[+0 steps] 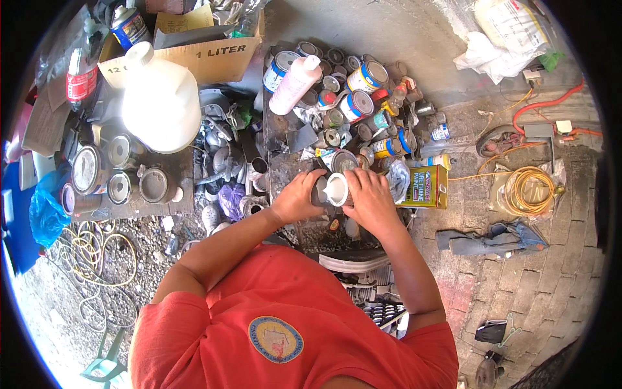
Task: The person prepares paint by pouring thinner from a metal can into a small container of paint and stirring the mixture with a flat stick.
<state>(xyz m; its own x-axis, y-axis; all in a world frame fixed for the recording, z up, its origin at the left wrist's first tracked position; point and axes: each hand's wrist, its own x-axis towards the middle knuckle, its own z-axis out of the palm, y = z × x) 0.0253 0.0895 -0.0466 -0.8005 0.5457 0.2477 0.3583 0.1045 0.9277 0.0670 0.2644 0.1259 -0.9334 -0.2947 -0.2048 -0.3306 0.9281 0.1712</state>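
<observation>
My right hand [371, 200] grips a small white-rimmed open container [339, 190] with white stuff inside, probably paint. A pointed white lip or streak shows at its left side, toward a greyish container [319, 191] in my left hand [297, 198]. The inside of that greyish container is hidden, and whether the two touch I cannot tell. Both hands are close together over the front of a dark, stained worktable [282, 167]. Just beyond them stands a round metal can [344, 160]. Right of my right hand are a crumpled pale cloth [399, 179] and a yellow-green rectangular thinner tin [427, 187].
Paint cans [368, 77] and a pink-white bottle [295, 85] crowd the table's back. At left are a large white jug [161, 102], a cardboard box [214, 58] and used cans [158, 185]. Coiled hose [529, 190] and jeans [495, 238] lie on the paving at right.
</observation>
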